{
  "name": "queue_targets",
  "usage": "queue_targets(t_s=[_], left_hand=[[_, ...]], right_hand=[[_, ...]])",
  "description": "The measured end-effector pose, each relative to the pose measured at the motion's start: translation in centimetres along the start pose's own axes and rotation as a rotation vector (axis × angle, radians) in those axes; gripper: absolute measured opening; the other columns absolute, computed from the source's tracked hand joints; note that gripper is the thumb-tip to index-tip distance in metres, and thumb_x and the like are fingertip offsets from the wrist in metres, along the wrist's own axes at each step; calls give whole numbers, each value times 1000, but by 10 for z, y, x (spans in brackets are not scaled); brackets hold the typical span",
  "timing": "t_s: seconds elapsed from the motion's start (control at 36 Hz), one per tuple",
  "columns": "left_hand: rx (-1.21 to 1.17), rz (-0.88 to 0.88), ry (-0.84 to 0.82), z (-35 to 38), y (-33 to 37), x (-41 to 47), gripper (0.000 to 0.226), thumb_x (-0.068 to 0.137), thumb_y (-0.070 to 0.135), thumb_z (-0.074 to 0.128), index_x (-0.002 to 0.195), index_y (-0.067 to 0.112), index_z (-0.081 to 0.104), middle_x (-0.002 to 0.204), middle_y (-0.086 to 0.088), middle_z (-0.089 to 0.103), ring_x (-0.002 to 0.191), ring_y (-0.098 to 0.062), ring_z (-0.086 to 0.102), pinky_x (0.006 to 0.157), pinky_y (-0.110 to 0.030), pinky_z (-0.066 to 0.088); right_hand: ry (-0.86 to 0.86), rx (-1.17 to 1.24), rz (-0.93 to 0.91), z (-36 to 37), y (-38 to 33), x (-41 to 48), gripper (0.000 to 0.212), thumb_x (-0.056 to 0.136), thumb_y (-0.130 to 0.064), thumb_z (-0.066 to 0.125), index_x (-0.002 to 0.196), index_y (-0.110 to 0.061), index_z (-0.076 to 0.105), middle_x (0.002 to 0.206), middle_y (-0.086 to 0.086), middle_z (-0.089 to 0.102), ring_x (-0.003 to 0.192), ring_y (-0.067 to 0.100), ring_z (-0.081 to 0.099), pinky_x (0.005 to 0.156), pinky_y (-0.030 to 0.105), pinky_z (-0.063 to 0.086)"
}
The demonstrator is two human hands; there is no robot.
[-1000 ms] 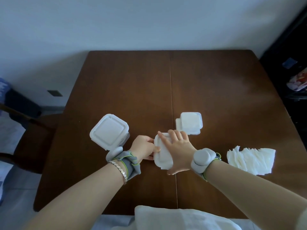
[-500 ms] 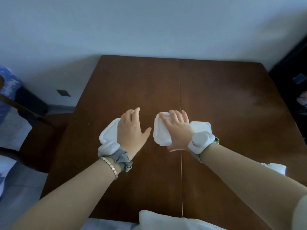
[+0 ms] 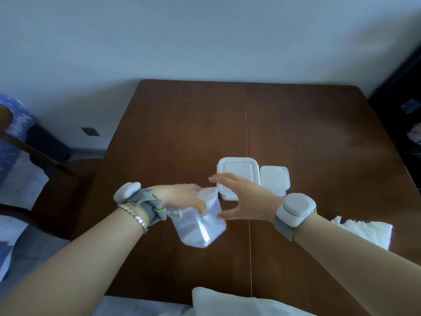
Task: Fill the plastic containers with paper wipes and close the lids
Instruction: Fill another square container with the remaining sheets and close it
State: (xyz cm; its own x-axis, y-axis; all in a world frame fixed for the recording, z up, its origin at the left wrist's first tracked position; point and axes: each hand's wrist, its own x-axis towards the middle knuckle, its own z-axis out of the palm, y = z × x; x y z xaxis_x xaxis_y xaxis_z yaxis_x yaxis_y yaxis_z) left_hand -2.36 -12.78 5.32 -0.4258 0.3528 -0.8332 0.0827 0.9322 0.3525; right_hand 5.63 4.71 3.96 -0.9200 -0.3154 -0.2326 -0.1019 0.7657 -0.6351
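My left hand (image 3: 182, 198) grips a clear plastic container (image 3: 200, 224), lifted and tilted above the brown table (image 3: 182, 133); it is blurred by motion. My right hand (image 3: 241, 198) hovers just right of it with fingers spread, holding nothing. Behind my right hand, a closed white container (image 3: 238, 171) rests on the table, its near edge hidden by my hand. A smaller closed white container (image 3: 274, 179) sits touching it on the right. A stack of white paper wipes (image 3: 369, 231) lies at the right, partly hidden by my right forearm.
A wooden chair (image 3: 45, 174) stands at the table's left side. White cloth (image 3: 239, 302) shows at the near edge below me. Dark furniture (image 3: 407, 110) is at the far right. A pale wall runs behind the table.
My left hand has picked up the large container from the left and brought it toward the centre, tilted. My right hand has come off the middle container, which now sits next to the small one.
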Motion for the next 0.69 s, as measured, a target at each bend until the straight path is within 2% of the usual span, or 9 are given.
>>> queue_targets(t_s=[0.06,0.11,0.25,0.33,0.39,0.44,0.5,0.58,0.69], left_hand=[[-194,54,-143,6,14,-9,57,75,32,64,129,25,48,104,2,57,91,-14,54,64,-23,45],[-337,84,-215,14,19,-9,58,66,35,63,122,22,55,94,1,61,83,-14,58,60,-23,46],[-764,43,-20,37,23,9,59,72,61,64,117,23,62,115,-7,67,110,-28,61,95,-47,49],[-836,44,-153,51,32,10,70,66,71,63,114,20,65,116,-6,68,107,-26,62,95,-43,49],[-824,15,-244,58,39,8,56,77,61,59,113,18,61,111,-6,65,96,-23,63,81,-33,52],[-824,-23,-276,64,45,5,50,82,52,59,117,16,59,113,-7,66,94,-23,64,73,-33,52],[-835,-3,-275,67,44,6,50,82,46,61,122,18,57,120,-10,66,104,-26,64,78,-36,53],[-785,80,-172,72,44,8,38,84,35,57,119,19,56,118,-12,66,105,-27,63,91,-41,51],[-809,207,-138,71,43,5,41,78,35,57,117,21,57,112,-10,68,103,-29,65,96,-46,49]], right_hand=[[-47,98,32,2,-4,-11,67,75,-43,71,134,-32,42,135,-10,48,119,8,47,102,25,40],[-44,173,111,3,-6,-21,51,79,-44,66,126,-28,51,124,-8,56,108,8,51,95,26,46],[147,78,291,5,9,-40,38,94,-45,39,92,-12,59,86,4,63,75,19,57,64,24,43],[171,-183,326,12,24,-48,45,97,-43,32,81,-9,56,72,4,59,66,23,58,62,31,48],[227,-417,224,17,32,-50,35,93,-35,51,69,-10,57,57,2,56,50,23,59,50,35,52],[215,-531,148,15,31,-55,30,77,-24,73,57,-11,55,40,-1,46,32,20,48,30,24,38],[137,-486,130,7,32,-55,21,86,-23,62,72,-8,60,47,-2,40,45,22,49,39,20,34],[200,-371,129,2,39,-61,29,94,-29,48,74,-9,58,59,7,52,55,25,56,53,33,49],[251,133,292,-7,34,-71,45,99,-33,31,65,-10,50,61,4,47,53,14,40,56,24,35]])
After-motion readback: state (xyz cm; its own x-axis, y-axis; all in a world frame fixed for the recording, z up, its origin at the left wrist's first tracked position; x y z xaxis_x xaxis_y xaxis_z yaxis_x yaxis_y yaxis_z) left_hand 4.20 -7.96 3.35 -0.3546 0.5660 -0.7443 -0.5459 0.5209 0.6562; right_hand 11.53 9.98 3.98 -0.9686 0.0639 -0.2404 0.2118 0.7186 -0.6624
